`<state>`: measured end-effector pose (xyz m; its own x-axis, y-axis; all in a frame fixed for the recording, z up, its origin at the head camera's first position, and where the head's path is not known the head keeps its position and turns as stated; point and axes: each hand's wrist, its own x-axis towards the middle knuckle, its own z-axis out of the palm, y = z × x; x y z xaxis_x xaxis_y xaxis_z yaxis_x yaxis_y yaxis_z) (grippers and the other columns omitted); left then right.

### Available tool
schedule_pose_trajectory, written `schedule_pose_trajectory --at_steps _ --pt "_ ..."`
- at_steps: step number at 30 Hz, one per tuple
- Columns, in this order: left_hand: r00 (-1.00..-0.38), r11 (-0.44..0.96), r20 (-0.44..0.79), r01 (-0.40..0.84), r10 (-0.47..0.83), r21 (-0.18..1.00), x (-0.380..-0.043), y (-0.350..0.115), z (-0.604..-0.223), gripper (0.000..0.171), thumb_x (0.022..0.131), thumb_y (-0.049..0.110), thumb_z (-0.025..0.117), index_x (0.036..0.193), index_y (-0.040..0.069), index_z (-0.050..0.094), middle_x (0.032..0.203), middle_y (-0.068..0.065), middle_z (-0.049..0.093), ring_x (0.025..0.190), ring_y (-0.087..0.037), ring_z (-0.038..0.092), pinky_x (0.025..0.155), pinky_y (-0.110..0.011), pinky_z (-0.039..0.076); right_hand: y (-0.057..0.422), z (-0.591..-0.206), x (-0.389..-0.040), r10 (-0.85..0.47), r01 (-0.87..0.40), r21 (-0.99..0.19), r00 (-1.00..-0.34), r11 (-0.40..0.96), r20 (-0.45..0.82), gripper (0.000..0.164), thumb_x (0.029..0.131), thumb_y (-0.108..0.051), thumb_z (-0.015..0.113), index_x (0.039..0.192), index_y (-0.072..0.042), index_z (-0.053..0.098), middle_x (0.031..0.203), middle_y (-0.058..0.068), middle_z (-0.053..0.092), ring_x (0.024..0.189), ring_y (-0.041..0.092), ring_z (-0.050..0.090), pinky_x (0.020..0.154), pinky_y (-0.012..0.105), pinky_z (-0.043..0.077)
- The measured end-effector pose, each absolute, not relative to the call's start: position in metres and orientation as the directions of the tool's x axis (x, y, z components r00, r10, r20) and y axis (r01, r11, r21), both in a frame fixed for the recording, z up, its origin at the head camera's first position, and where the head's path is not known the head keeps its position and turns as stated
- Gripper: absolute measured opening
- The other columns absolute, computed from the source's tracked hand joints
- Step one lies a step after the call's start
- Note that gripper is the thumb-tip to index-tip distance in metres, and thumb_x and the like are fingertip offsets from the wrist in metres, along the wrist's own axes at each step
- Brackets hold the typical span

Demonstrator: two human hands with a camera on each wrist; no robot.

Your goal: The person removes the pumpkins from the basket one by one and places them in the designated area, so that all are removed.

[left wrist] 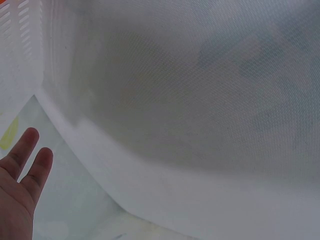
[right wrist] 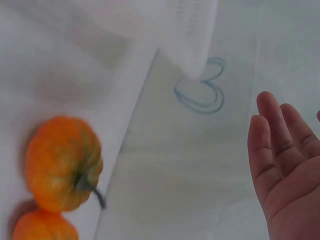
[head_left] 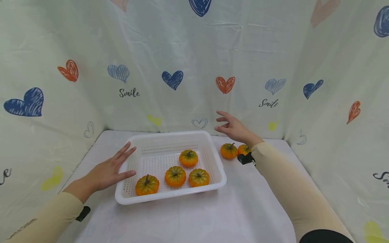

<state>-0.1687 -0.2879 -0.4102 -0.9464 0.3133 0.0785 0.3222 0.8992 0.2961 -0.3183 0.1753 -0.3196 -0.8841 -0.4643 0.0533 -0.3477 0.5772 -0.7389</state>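
Note:
A white plastic basket (head_left: 170, 198) with perforated walls sits on the table, holding several small orange pumpkins (head_left: 175, 176). Fingers spread, my left hand (head_left: 104, 173) is at the basket's left rim and grips nothing. Past the basket's far right corner, my right hand (head_left: 233, 128) is raised with relaxed fingers and holds nothing. Below that hand, to the right of the basket, lie two more pumpkins, a nearer pumpkin (right wrist: 65, 162) with a dark curved stem and a second pumpkin (right wrist: 45, 227) close beside it. The right sleeve partly hides the second one in the head view.
A white cloth covers the table (head_left: 188, 219). Pale curtains (head_left: 194, 50) printed with hearts and the word Smile hang behind and on both sides, close to the table's back edge. Dark straps (head_left: 83, 213) are at both wrists.

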Motion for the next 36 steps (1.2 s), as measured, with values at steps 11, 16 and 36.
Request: schedule_pose_trajectory --at_steps 11,16,36 --pt "-0.941 0.892 0.082 0.336 0.327 0.303 -0.171 -0.288 -0.413 0.086 0.094 0.056 0.057 0.161 0.020 0.017 0.167 -0.009 0.002 0.133 -0.047 0.042 0.087 -0.062 0.051 0.099 -0.333 -0.314 -0.585 -0.409 -0.735 -0.811 0.541 0.020 0.067 0.098 -0.034 0.065 0.156 -0.026 0.033 0.145 0.009 0.052 0.118 0.026 0.058 0.096 0.043 0.052" --pt "-0.942 0.890 0.076 0.334 0.328 0.310 -0.171 -0.287 -0.412 0.086 0.095 0.056 0.057 0.161 0.021 0.016 0.167 -0.007 0.000 0.134 -0.047 0.042 0.088 -0.063 0.050 0.086 -0.354 -0.313 -0.615 -0.394 -0.719 -0.786 0.572 -0.058 0.062 0.098 -0.033 0.066 0.153 -0.023 0.040 0.143 0.010 0.053 0.121 0.028 0.057 0.096 0.043 0.051" --pt "-0.945 0.896 0.078 0.326 0.318 0.302 -0.170 -0.290 -0.412 0.086 0.094 0.055 0.059 0.161 0.019 0.018 0.167 -0.008 0.002 0.133 -0.047 0.043 0.086 -0.061 0.052 0.065 -0.386 -0.308 -0.624 -0.263 -0.719 -0.724 0.643 -0.294 0.061 0.098 -0.027 0.065 0.151 -0.010 0.042 0.147 0.019 0.047 0.124 0.029 0.055 0.094 0.041 0.053"
